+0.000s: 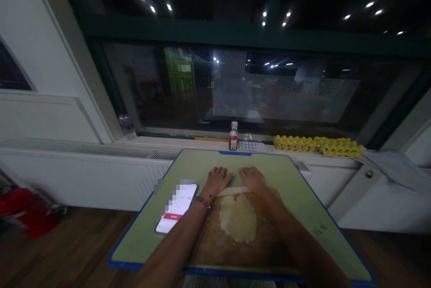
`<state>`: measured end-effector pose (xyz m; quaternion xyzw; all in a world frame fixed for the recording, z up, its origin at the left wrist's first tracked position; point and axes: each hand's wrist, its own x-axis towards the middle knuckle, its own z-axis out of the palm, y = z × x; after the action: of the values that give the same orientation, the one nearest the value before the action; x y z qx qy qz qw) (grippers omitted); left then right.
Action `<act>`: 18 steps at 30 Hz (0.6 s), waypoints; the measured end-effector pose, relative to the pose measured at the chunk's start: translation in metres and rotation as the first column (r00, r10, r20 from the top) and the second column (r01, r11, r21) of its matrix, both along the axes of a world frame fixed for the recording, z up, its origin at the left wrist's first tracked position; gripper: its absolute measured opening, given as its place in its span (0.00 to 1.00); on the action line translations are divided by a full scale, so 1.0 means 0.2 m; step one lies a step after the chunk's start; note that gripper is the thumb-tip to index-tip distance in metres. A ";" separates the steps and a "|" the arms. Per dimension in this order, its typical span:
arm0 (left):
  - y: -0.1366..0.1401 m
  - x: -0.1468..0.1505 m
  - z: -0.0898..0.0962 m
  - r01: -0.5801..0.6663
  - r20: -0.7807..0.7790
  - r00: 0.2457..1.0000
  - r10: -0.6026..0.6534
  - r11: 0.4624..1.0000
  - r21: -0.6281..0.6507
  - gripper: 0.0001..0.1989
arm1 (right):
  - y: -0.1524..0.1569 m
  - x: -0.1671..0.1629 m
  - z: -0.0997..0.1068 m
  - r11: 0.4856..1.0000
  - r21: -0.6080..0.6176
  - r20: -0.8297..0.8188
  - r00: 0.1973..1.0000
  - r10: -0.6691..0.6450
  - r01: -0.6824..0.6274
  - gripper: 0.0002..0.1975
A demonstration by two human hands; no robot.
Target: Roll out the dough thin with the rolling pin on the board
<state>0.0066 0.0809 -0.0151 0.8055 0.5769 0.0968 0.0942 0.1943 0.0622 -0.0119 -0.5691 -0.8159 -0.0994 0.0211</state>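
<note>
A flat, rough-edged sheet of pale dough [238,219] lies on a brown wooden board [215,250]. Across its far edge runs a light rolling pin [234,191]. My left hand [216,180], with a bracelet on the wrist, rests over the pin's left part, fingers stretched forward and apart. Over the right part lies my right hand [252,178], a ring on one finger, its fingers also extended rather than wrapped round. Both palms seem to bear on the pin, though the hands hide its ends.
The green tabletop [303,234] has a blue rim. A lit phone [178,209] lies left of my left forearm. On the sill behind stand a small red-labelled bottle [233,137], yellow egg trays [316,145] and a clear bottle [126,125]. A red object [27,211] stands on the floor.
</note>
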 end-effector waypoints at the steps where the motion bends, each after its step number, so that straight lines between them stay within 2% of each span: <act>1: -0.02 0.00 0.00 0.000 0.002 1.000 0.000 1.000 0.008 0.22 | -0.02 0.00 0.00 1.000 0.003 0.006 1.000 0.009 -0.009 0.22; 7: -0.09 0.01 0.00 -0.007 0.015 1.000 0.006 0.999 0.045 0.25 | -0.10 0.01 -0.01 0.997 -0.002 0.034 0.996 0.082 -0.082 0.22; 18: -0.12 0.00 0.01 0.033 0.011 0.999 -0.035 0.994 0.106 0.23 | -0.15 0.00 -0.04 0.994 0.056 0.035 0.996 0.087 -0.089 0.24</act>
<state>0.0073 0.0569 -0.0135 0.8184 0.5566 0.1310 0.0567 0.1946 0.0317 -0.0200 -0.5302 -0.8372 -0.1308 0.0285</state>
